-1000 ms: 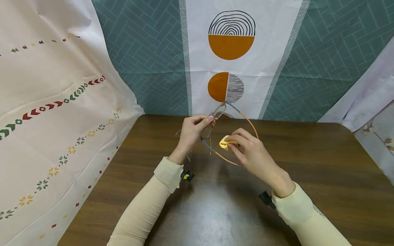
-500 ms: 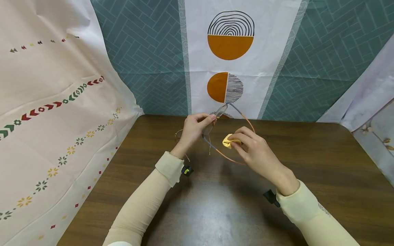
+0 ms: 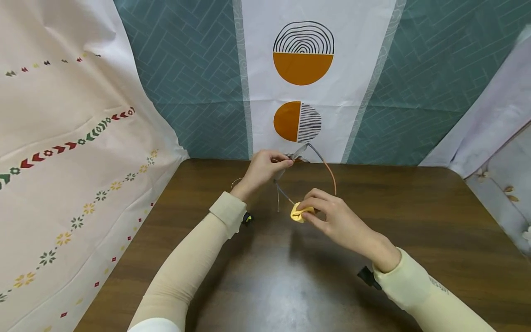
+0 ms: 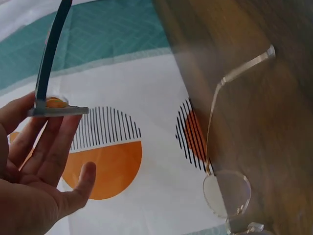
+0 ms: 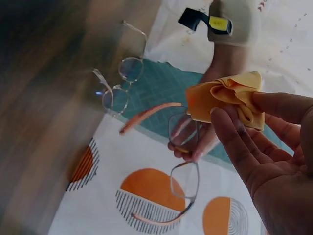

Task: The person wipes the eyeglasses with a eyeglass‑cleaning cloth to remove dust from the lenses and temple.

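A pair of eyeglasses with blue-grey and orange temples point(image 3: 329, 170) is held up over the table in my left hand point(image 3: 262, 171), which pinches it near the middle of the frame. Both temples are unfolded and point toward me. My right hand point(image 3: 338, 219) pinches a folded yellow cloth point(image 3: 299, 213) between thumb and fingertips. In the head view the cloth overlaps the lower temple; whether they touch I cannot tell. A second pair of thin gold-rimmed glasses point(image 4: 227, 194) rests on the table behind my left hand, which partly hides it in the head view.
The brown wooden table point(image 3: 415, 212) reaches back to a teal and white patterned curtain point(image 3: 186, 78). A cream cloth with printed flowers point(image 3: 70, 184) hangs along the left side. Pale floral fabric point(image 3: 498, 184) hangs at the right.
My right hand has moved the yellow cloth down and left, over the lower temple. The eyeglasses in my left hand have turned more edge-on. The head view has shifted slightly.
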A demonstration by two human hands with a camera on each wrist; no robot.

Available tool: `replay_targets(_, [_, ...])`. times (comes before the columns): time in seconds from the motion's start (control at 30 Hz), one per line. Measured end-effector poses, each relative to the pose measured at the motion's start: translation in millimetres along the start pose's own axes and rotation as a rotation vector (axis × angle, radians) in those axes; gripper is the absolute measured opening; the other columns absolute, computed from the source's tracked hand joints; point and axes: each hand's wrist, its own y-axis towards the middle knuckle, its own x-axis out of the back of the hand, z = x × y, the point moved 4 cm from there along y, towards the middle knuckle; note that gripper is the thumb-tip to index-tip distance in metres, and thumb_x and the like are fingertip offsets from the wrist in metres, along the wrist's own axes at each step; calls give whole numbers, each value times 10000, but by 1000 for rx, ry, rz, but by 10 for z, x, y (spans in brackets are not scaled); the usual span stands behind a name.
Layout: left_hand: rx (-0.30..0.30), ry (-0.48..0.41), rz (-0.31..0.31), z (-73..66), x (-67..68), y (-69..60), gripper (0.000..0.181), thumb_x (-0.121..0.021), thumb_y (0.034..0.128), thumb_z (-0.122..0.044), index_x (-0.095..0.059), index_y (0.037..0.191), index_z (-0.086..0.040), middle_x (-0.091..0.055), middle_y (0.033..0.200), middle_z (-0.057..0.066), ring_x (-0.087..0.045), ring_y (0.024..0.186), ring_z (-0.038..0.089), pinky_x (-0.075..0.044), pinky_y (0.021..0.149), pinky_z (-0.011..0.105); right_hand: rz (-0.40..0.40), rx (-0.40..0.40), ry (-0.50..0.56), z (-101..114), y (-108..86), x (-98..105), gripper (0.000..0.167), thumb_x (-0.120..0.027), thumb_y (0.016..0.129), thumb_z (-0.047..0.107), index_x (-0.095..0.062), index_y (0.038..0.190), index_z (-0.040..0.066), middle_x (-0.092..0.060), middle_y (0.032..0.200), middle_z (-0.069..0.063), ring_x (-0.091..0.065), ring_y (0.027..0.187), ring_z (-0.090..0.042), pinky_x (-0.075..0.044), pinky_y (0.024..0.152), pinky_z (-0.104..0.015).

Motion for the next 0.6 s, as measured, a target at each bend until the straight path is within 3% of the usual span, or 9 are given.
replay_targets(0.1, [-41,122,26,12,-25,47,193,-749,985,-302,-827,1018,-129,-770,1007,-11,-685,894,158,-554,778,324,44,9,8,-8,-27,-65,228,-822,858,-37,-742,1025,98,-622,1015,36,-624,870,-71,-564,725,-279])
replay_targets(0.27, [-123,237,111,0,-148,190,224,-694,1022,-301,-813,1048,-112,-763,1012,-7,-677,909,149,-553,806,326,125,31,63,-7,-82,-182,205,-792,892,-31,-744,1031,111,-621,1017,45,-632,875,-58,-567,723,-290])
replay_targets(0.6, [-202,346,253,-36,-456,362,207,-672,1033,-248,-798,1076,-90,-770,1041,41,-686,927,148,-545,832,282,266,23,147,-5,-215,-435,214,-765,927,-11,-737,1052,161,-618,1057,73,-630,921,-43,-577,772,-281])
